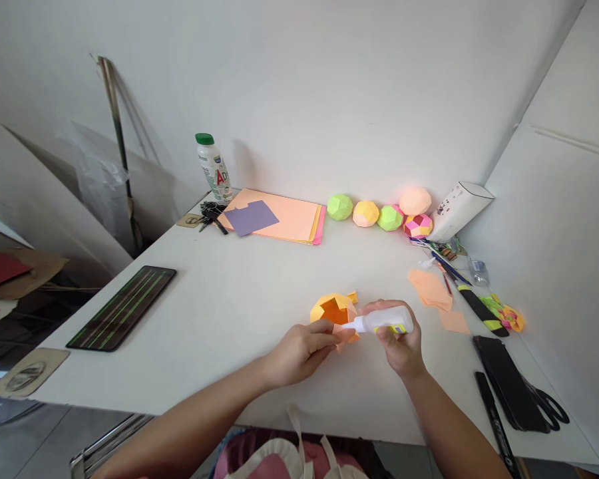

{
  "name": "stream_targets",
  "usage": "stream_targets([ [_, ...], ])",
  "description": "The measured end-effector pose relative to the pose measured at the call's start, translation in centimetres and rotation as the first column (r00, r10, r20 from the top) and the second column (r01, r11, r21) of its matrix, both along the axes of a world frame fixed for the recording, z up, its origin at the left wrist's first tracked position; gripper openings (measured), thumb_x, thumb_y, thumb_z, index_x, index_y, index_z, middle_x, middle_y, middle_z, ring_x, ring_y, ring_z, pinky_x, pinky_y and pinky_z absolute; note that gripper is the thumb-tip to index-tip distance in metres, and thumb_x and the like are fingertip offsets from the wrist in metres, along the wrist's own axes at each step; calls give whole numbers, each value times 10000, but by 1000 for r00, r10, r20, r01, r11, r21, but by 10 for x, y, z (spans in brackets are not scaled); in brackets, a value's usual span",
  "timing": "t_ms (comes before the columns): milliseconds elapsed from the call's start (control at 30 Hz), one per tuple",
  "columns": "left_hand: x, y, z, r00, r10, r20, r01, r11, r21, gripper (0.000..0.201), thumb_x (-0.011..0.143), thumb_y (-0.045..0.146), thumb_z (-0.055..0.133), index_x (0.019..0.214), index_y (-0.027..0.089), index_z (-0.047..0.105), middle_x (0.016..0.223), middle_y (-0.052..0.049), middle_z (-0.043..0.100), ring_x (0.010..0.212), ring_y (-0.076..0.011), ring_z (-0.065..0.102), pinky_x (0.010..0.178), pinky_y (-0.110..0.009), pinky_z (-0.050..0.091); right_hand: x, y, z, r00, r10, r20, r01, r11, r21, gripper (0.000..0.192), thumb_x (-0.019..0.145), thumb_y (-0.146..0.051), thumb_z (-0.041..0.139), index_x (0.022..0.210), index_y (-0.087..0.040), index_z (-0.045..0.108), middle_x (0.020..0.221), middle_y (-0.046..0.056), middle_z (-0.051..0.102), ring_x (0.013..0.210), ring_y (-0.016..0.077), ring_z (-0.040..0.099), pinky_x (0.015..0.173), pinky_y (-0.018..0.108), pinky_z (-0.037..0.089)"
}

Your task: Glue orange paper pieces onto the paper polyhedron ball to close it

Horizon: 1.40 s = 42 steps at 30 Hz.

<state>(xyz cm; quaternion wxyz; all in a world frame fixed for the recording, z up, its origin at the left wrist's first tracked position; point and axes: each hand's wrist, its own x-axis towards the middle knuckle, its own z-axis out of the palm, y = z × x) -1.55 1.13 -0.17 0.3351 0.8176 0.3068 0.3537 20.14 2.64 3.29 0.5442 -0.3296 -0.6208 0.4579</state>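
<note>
My right hand [402, 342] is closed around a white glue bottle [387, 320], tipped sideways with its thin nozzle pointing left. The nozzle tip meets a peach paper piece [343, 334] that my left hand [307, 349] pinches between thumb and fingers. Just behind my left fingertips sits an orange paper ball [324, 306], partly built and open on its near side, with pointed flaps sticking out. Whether the peach piece is joined to the ball is hidden by my fingers.
Finished paper balls [366, 213] line the wall. Peach sheets [279, 213] lie at the back, beside a drink bottle [214, 169]. A tablet [122, 308] rests left. To the right are paper squares [430, 289], a cutter [482, 311], a black phone [509, 382], scissors [549, 402] and a marker [496, 419].
</note>
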Motion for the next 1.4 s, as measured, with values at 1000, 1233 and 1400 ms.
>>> stream_targets([
  [1000,1,-1,5,1000,-13,-28,12,1000,-17,280,892,123,412,957,176,678,937,-89,631,735,-144,610,654,-230,477,-2,16,-6,926,-79,-368,-89,904,-417,283,767,-472,732,942,-259,670,933,42,729,608,141,566,591,316,494],
  [1233,-3,-1,12,999,36,-39,-38,999,-33,215,780,80,462,823,163,656,818,-36,553,489,-62,357,480,-206,322,16,36,-9,838,-186,-512,-57,905,-421,213,804,-468,690,911,-283,681,907,20,715,601,120,574,552,284,508],
  [1400,-7,1,13,999,50,-9,-51,993,-104,179,730,64,471,759,164,617,859,-45,561,516,-66,366,477,-202,310,29,48,-13,828,-181,-531,-75,902,-424,202,765,-417,732,887,-264,681,757,-10,690,685,149,647,605,296,535],
])
